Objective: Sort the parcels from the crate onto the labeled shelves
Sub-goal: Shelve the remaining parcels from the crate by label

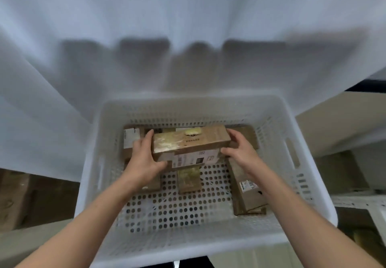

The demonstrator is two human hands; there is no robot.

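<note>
A white perforated plastic crate [296, 138] stands in front of me. Inside it, a long brown cardboard parcel [188, 142] with a white shipping label on its near side is gripped at both ends. My left hand [144, 157] clasps its left end and my right hand [240, 150] clasps its right end. Several other brown parcels lie in the crate: one at the back left [130, 140], a small one in the middle [189, 180], and a longer one along the right side [246, 192].
A white curtain [188, 38] hangs behind the crate. Brown boxes sit on a shelf at the lower left [25, 196] and on white shelving at the right [342, 171]. A beige surface [338, 121] lies at the right.
</note>
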